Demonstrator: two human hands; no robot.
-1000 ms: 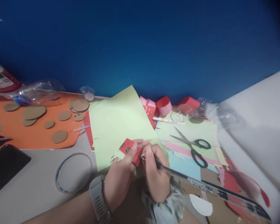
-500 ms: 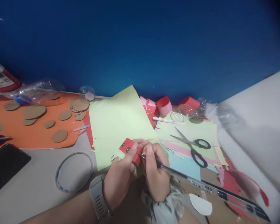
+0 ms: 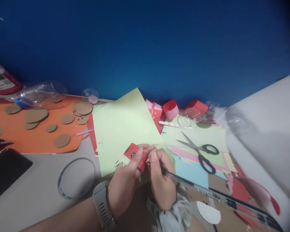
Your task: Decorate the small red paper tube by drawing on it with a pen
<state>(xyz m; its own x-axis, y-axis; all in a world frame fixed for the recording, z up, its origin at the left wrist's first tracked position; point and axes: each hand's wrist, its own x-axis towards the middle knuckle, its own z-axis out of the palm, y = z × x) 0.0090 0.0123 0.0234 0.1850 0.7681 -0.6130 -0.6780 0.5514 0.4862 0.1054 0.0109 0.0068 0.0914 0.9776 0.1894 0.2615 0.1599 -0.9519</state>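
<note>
Between thumb and fingers, my left hand (image 3: pixel 125 174) grips a small red paper piece (image 3: pixel 129 150) with black-and-white eye-like spots drawn on it. My right hand (image 3: pixel 161 177) pinches a black-and-clear pen (image 3: pixel 195 185), its tip touching or very near the red piece's right side; the exact contact is hidden by my fingers. Both hands are over the lower edge of a pale green paper sheet (image 3: pixel 120 122). A grey watch band circles my left wrist, and a scrunchie (image 3: pixel 175 212) is around the right one.
Scissors (image 3: pixel 198 148) lie partly open on coloured papers at the right. Cardboard discs (image 3: pixel 36 115) and a plastic bottle (image 3: pixel 45 93) rest on orange paper (image 3: pixel 72 146). A tape ring (image 3: pixel 59 183) and black phone (image 3: pixel 9 174) are at left; a blue wall (image 3: pixel 145 48) stands behind.
Almost nothing differs. The pen's far end has dipped slightly, while both hands keep their hold on the red paper piece and the pen.
</note>
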